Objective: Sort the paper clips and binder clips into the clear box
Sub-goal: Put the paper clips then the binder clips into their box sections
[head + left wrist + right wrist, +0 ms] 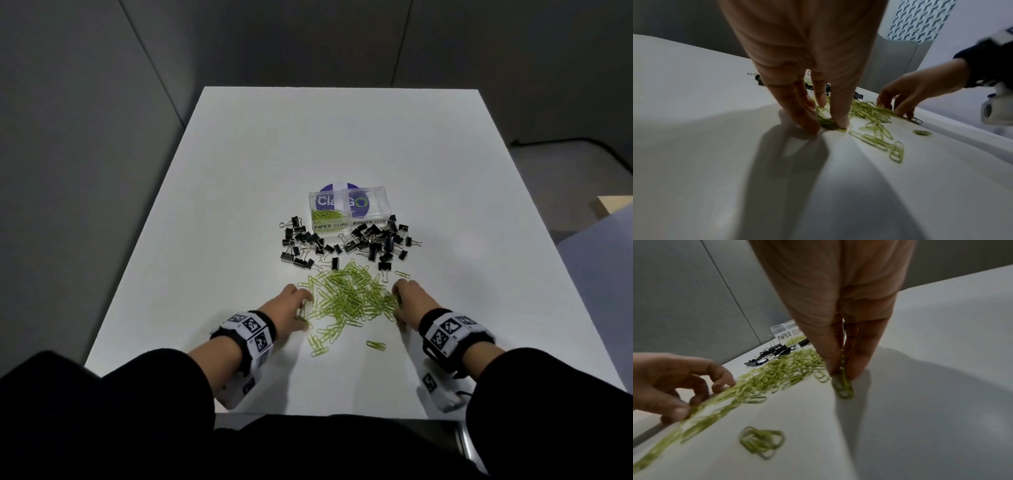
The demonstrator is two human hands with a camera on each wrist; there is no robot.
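A heap of green paper clips (352, 294) lies on the white table (239, 205) between my hands. My left hand (303, 313) pinches a bunch of clips at the heap's left edge, thumb and fingers closed on them against the table (830, 125). My right hand (397, 305) pinches several clips at the heap's right edge (842, 378). Black binder clips (342, 243) lie scattered beyond the heap. Behind them stands the clear box (349, 209); its left compartment, labelled PAPER CLIPS, holds some green clips (327, 215). The right compartment, labelled BINDER CLIPS, looks empty.
A few stray paper clips (376, 344) lie near the table's front edge. A purple round sticker (337, 187) shows through the box. Bare table stretches to the left, right and far side. Grey wall panels (102, 102) surround the table.
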